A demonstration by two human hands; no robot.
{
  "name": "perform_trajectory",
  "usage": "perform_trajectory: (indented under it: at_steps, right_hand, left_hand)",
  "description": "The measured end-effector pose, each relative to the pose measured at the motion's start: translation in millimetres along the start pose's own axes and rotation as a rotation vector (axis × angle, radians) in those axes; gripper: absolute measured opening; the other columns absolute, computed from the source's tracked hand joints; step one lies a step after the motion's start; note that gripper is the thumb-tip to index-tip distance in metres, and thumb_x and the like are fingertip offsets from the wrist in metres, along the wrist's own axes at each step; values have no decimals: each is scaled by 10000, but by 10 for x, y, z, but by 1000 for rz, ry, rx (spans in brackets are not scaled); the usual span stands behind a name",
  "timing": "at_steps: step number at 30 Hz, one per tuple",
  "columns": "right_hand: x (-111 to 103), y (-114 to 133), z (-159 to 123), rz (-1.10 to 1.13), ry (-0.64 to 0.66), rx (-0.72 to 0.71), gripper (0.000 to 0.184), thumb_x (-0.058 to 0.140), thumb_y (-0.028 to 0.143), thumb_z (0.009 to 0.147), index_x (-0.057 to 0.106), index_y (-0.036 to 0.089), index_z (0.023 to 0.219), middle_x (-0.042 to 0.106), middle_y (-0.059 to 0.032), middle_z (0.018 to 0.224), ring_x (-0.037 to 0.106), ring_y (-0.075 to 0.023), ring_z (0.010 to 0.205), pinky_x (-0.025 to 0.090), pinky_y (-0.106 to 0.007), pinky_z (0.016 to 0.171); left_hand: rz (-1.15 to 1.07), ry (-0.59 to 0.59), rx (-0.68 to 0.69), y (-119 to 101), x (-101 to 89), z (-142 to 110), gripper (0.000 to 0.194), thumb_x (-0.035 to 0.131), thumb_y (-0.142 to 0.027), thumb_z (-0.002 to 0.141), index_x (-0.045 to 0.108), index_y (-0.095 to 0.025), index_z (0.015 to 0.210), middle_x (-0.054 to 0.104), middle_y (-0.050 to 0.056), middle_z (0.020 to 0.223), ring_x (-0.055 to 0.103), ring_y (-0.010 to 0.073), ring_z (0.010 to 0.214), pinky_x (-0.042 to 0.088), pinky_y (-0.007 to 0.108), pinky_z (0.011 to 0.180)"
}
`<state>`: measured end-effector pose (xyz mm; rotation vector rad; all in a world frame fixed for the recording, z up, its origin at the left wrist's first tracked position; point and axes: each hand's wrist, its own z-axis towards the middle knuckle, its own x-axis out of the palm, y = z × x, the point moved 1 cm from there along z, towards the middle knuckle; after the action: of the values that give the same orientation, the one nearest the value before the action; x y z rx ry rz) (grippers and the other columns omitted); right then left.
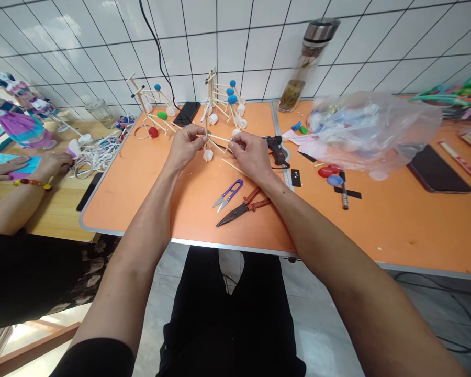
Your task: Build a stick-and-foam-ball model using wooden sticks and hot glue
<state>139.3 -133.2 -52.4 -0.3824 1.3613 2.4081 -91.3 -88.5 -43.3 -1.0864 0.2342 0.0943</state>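
Between my two hands is a small frame of thin wooden sticks, with a white bottle cap at its lower end. My left hand is closed, thumb and fingers pinching the frame near its upright stick. My right hand pinches the frame's right end. A loose wooden stick lies just below the right hand. Nearer to me are purple thread snips and red-handled long-nose pliers, partly under my right forearm. A black glue gun lies right of that hand.
Behind my hands stand stick models with blue balls and with a red ball. To the right are a tea bottle, a plastic bag and a phone. Another person's hand rests at the left table.
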Motion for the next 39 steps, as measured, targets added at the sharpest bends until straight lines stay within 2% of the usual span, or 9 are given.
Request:
perform_trajectory:
  at_steps: [11,17,21,31,39]
  right_hand:
    - [14,-1,-1,17,13,23,119,635,246,946,687,242,839,724,-3,759,713,-224,727,534,-373,771]
    - [14,-16,-6,31,10,4,118,644,253,957,695,234,852,741,-6,776,728,-226,731,537,-380,795]
    - [15,-24,-2,31,7,-7,116,646,243,953,700,230,851,735,-3,755,725,-226,720,535,-386,805]
    - [6,11,-2,22,11,8,130,640,234,954,683,240,831,724,0,739,708,-217,706,528,-380,772]
    - [7,30,-8,8,17,19,132,635,242,959,677,242,834,714,1,743,712,-224,720,537,-382,793]
  left_hand:
    - [3,-31,-37,-87,17,-18,244,980,-350,750,802,-206,833,714,22,875,629,116,706,544,230,620]
    - [9,-35,-29,-88,16,-18,220,968,-339,750,794,-213,798,709,24,857,621,126,712,540,238,618]
    - [2,-35,-21,-90,17,-21,166,932,-275,752,789,-199,792,699,24,865,621,125,716,537,243,621]
    - [10,-42,-17,-73,16,-17,118,897,-220,766,784,-198,792,688,16,856,614,115,702,541,230,616]
    - [10,-47,-31,-46,29,-14,182,925,-287,772,768,-204,813,695,4,828,635,110,681,549,216,598]
